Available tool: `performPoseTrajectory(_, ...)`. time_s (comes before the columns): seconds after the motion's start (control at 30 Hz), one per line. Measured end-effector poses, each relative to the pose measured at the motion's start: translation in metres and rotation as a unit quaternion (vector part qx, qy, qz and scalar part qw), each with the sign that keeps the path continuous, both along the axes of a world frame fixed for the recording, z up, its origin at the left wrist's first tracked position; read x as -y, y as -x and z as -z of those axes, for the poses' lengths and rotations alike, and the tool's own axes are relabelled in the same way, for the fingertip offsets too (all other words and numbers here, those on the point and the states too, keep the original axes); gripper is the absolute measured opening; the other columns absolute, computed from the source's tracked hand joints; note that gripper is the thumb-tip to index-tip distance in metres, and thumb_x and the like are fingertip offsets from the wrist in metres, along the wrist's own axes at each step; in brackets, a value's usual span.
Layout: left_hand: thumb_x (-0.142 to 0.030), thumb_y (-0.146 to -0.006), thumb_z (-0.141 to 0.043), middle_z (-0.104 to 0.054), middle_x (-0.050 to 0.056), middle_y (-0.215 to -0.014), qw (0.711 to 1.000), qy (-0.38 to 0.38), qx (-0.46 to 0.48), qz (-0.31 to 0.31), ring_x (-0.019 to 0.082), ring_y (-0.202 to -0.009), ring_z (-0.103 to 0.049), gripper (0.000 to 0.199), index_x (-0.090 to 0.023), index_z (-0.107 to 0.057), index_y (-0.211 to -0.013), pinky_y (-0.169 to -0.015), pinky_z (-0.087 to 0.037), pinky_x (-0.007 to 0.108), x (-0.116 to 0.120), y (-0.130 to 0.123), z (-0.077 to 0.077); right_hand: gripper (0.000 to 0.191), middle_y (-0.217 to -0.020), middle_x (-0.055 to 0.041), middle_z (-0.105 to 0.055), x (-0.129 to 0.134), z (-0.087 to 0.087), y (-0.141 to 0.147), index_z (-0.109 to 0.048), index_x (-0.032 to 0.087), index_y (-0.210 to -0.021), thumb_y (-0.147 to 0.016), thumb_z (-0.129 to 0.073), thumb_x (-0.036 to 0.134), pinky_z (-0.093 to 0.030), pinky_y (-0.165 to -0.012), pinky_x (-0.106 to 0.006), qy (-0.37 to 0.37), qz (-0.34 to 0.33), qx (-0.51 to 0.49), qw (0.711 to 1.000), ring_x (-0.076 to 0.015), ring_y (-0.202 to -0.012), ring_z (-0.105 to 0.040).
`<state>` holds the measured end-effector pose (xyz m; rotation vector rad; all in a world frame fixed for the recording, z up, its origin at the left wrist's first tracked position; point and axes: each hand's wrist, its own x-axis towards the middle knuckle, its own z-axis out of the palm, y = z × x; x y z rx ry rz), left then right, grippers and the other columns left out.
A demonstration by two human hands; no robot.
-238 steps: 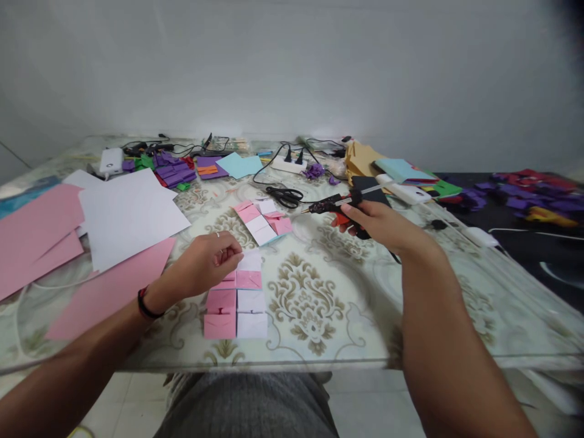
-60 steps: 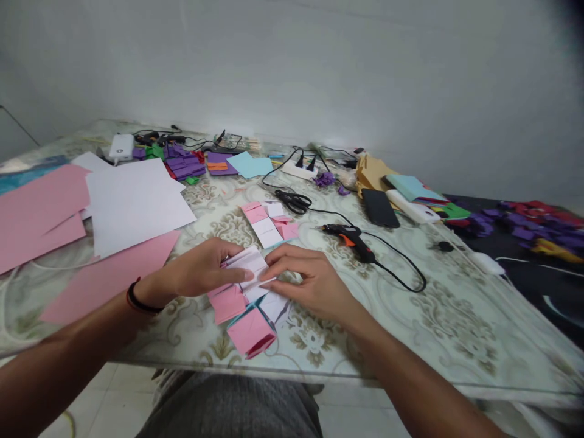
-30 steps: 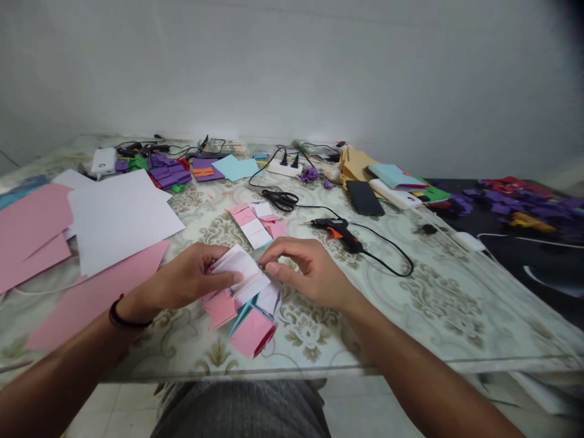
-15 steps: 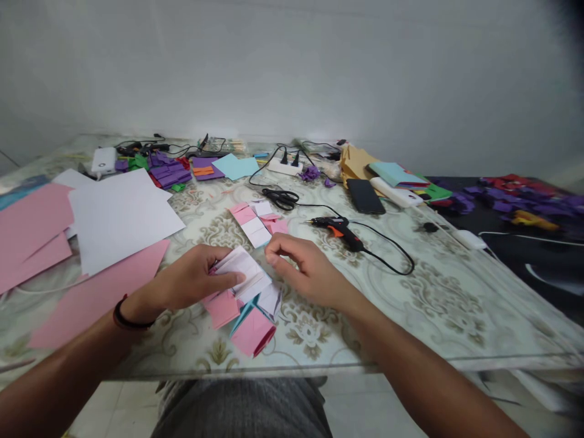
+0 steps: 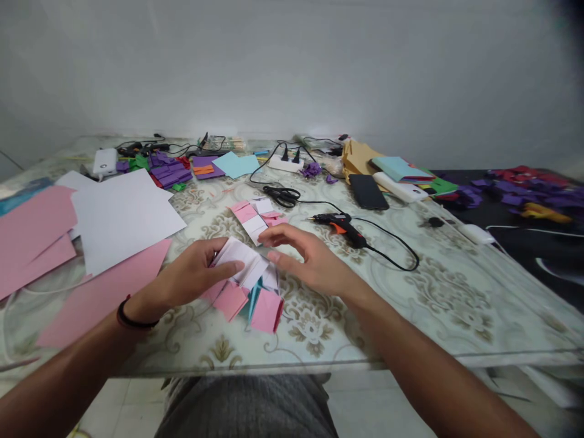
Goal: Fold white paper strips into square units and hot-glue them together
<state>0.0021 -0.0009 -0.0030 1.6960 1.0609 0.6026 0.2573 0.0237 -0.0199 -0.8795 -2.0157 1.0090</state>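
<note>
My left hand (image 5: 201,267) grips a folded paper piece (image 5: 244,263), white on top with pink and blue folded parts (image 5: 267,311) hanging below it, its thumb pressed on the white face. My right hand (image 5: 308,258) is beside the piece's right edge, thumb and fingers apart, with nothing visible in it. Just beyond lies another pink and white folded paper piece (image 5: 249,219), partly hidden by the right hand's fingers. A black glue gun (image 5: 342,228) with an orange trigger rests on its side to the right. Black scissors (image 5: 281,196) lie behind.
White sheets (image 5: 128,219) and pink sheets (image 5: 34,231) cover the left side. Along the back are purple paper strips (image 5: 166,173), a power strip (image 5: 286,163) and cables. A black phone (image 5: 367,192) and stacked coloured paper (image 5: 404,169) lie at the back right.
The folded paper piece has turned and tilted in my left hand, its lower pink parts swinging slightly up and right. My right hand's fingers have spread from a closer pinch.
</note>
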Motion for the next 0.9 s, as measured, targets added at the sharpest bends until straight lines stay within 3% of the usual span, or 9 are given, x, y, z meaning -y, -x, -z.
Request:
performPoseTrajectory(0.13, -0.044, -0.092, -0.071, -0.067, 0.002, -0.088, 0.998, 0.026, 0.048, -0.015, 0.017, -0.08, -0.06, 0.03, -0.015, -0.066, -0.095, -0.07, -0.045, 0.026, 0.001, -0.002, 0.003, 0.032, -0.12, -0.0081, -0.073, 0.006, -0.002, 0.006, -0.068, 0.019, -0.12, -0.094, -0.071, 0.038, -0.049, -0.098, -0.037, 0.033, -0.045, 0.039, 0.998, -0.0227, -0.11, -0.066)
performPoseTrajectory(0.27, -0.042, -0.092, -0.071, -0.056, -0.003, -0.075, 0.999, 0.006, 0.043, -0.006, 0.012, -0.067, -0.049, 0.029, -0.015, -0.061, -0.086, -0.059, -0.037, 0.022, 0.004, -0.003, 0.002, 0.027, -0.094, -0.0038, -0.073, 0.007, -0.005, 0.009, -0.072, 0.017, -0.098, -0.091, -0.072, 0.044, -0.048, -0.079, -0.029, 0.101, -0.072, 0.045, 0.991, -0.0192, -0.088, -0.064)
performPoseTrajectory(0.4, -0.044, -0.09, -0.072, -0.051, -0.004, -0.073, 0.999, 0.03, 0.039, 0.0, 0.011, -0.064, -0.045, 0.031, -0.016, -0.06, -0.087, -0.055, -0.033, 0.022, 0.005, -0.003, 0.002, 0.042, -0.071, 0.002, -0.055, 0.007, -0.007, 0.007, -0.064, 0.016, -0.078, -0.092, -0.068, 0.055, -0.036, -0.061, -0.026, 0.148, -0.109, 0.057, 0.981, -0.013, -0.067, -0.048)
performPoseTrajectory(0.63, -0.045, -0.089, -0.074, -0.061, 0.0, -0.081, 0.999, 0.043, 0.03, 0.002, 0.014, -0.07, -0.054, 0.033, -0.015, -0.066, -0.098, -0.062, -0.04, 0.025, 0.001, -0.002, 0.011, 0.051, -0.066, 0.0043, -0.04, 0.008, -0.004, 0.009, -0.058, 0.017, -0.069, -0.093, -0.062, 0.062, -0.028, -0.059, -0.027, 0.148, -0.102, 0.049, 0.982, -0.0116, -0.064, -0.038)
performPoseTrajectory(0.9, -0.038, -0.089, -0.071, -0.061, -0.001, -0.077, 1.0, 0.008, -0.024, -0.013, 0.014, -0.068, -0.054, 0.024, -0.016, -0.065, -0.096, -0.06, -0.041, 0.025, 0.002, -0.003, 0.013, 0.041, -0.07, 0.0018, -0.055, 0.007, 0.001, 0.01, -0.069, 0.016, -0.08, -0.092, -0.066, 0.055, -0.035, -0.062, -0.027, 0.143, -0.108, 0.079, 0.981, -0.0136, -0.066, -0.046)
